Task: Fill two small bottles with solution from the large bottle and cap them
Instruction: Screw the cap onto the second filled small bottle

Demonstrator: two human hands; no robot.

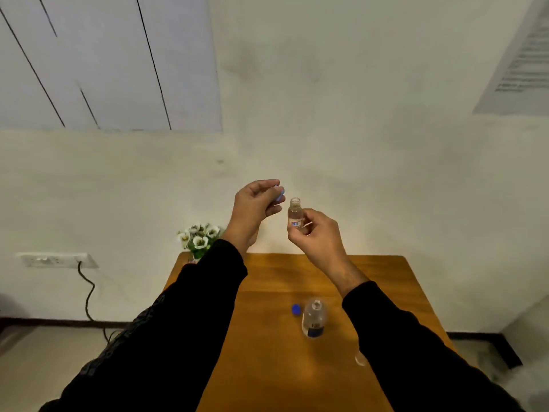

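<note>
- The right hand [318, 236] grips a small bottle [295, 216] upright above the far edge of the table [267, 337], fingers curled round its lower half; the mouth is open and it holds clear liquid.
- The left hand [255, 209] pinches a blue cap [279, 194] at its fingertips, just beside and slightly above the bottle's mouth, not yet touching it.
- The step in hand looks like capping this bottle.
- To do it well: hold the bottle plumb, bring the cap square over the neck, seat it flat before turning, and twist gently so the thread catches rather than crossing.
- The large bottle [314, 319] stands open on the table, with a second blue cap [296, 309] just beside it.
- Something clear by the right sleeve [360, 358] may be the other small bottle; it is too blurred to say.
- Flowers [198, 237] stand at the table's far left corner.
</note>
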